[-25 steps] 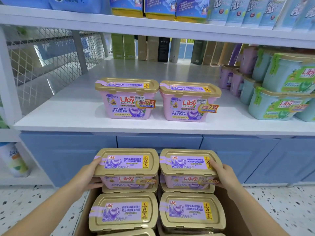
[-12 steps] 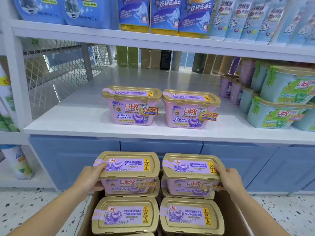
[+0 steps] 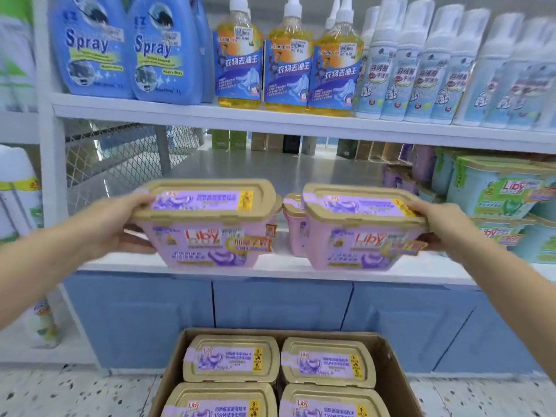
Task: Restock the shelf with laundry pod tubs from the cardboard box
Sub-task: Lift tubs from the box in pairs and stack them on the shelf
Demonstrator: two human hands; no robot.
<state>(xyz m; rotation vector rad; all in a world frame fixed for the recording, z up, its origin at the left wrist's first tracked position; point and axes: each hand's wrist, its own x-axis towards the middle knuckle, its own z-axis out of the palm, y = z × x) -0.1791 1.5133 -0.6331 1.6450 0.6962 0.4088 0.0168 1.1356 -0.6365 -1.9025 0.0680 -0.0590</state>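
while both arms reach forward at shelf height, the left hand (image 3: 117, 227) grasps the left end of a pink laundry pod tub (image 3: 207, 239), with the thumb on the rim of its gold lid (image 3: 207, 197) and the fingers (image 3: 135, 245) curled against the end wall below. the right hand (image 3: 442, 227) grasps the right end of a second pink tub (image 3: 361, 245) the same way, thumb on the lid and fingers wrapped under the rim. both tubs hang between the two sets of fingers, side by side and roughly upright, with a narrow gap between them and their red liby lettering facing the camera. they hover at the front edge of the white shelf (image 3: 301, 173); whether either base touches it cannot be told. just beyond the fingertips, in the gap between the held tubs, part of another pink tub (image 3: 290, 227) stands on the shelf. further out past the right fingers, pale green tubs (image 3: 496, 188) are stacked on the same shelf. well below the fingers, the cardboard box (image 3: 388, 371) sits open on the speckled floor (image 3: 75, 392), with four gold-lidded tubs (image 3: 231, 359) showing, packed two by two. above the hands, the upper shelf (image 3: 270, 118) carries blue spray bottles (image 3: 90, 46), yellow bottles (image 3: 288, 55) and white foam bottles (image 3: 421, 70).
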